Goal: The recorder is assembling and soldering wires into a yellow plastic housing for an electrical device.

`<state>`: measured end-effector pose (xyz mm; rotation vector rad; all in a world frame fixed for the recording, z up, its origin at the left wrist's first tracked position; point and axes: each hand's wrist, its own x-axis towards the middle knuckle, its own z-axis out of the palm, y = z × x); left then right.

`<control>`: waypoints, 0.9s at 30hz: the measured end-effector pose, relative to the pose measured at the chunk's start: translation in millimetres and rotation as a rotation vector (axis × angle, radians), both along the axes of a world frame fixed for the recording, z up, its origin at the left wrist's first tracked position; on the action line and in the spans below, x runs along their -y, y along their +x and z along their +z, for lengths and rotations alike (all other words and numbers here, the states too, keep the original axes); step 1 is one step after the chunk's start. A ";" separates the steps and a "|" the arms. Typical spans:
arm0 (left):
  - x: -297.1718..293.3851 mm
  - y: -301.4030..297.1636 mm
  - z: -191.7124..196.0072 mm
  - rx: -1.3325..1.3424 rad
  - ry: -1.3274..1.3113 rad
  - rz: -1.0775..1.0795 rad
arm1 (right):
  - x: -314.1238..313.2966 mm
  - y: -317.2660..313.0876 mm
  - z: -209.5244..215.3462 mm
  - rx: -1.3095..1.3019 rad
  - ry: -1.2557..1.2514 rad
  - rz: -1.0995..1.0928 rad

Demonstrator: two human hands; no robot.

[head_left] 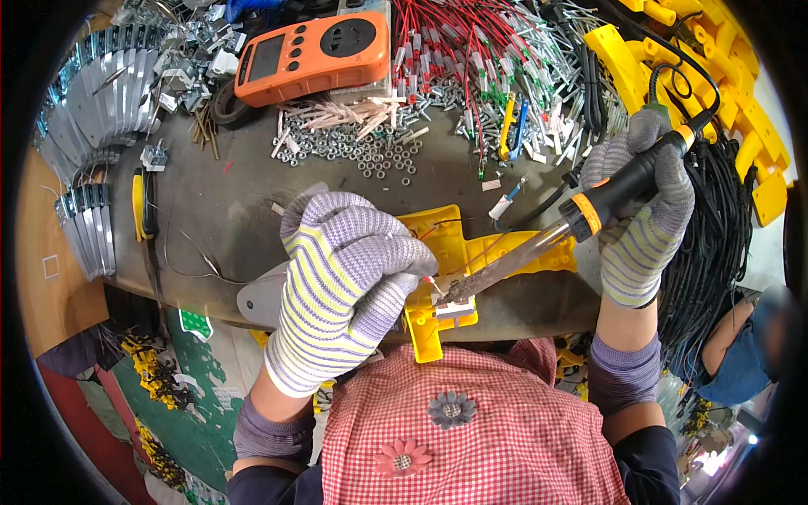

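My right hand point(646, 227), in a striped knit glove, is wrapped round the black handle of a soldering iron point(623, 192). The iron slants down to the left, and its dark tip meets a small white block point(456, 311) in a yellow plastic housing point(444, 244). Close by the tip, my gloved left hand point(349, 273) is closed in a pinch on a thin red wire point(430, 281). Its fingers partly cover the housing's left side. The exact contact between wire, tip and block is too small to make out.
An orange meter point(316, 57) lies at the back, near loose nuts point(370, 151) and red wires point(446, 42). Metal strips point(88, 223) fan out on the left. Black cables point(711, 227) and yellow housings point(762, 160) are piled right. Another person point(745, 349) is at far right.
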<state>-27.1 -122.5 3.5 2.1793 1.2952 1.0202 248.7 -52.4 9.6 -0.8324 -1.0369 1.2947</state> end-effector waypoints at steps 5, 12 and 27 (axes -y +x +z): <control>1.7 -4.6 -4.9 -0.088 -0.010 -0.046 | 1.4 -0.9 2.8 0.014 -0.010 -0.007; 2.1 2.9 1.6 -0.113 0.010 -0.025 | 2.7 -0.5 2.8 0.007 -0.068 -0.063; 5.0 0.7 -1.8 -0.239 0.068 -0.032 | 14.1 5.0 5.7 -0.017 -0.159 -0.300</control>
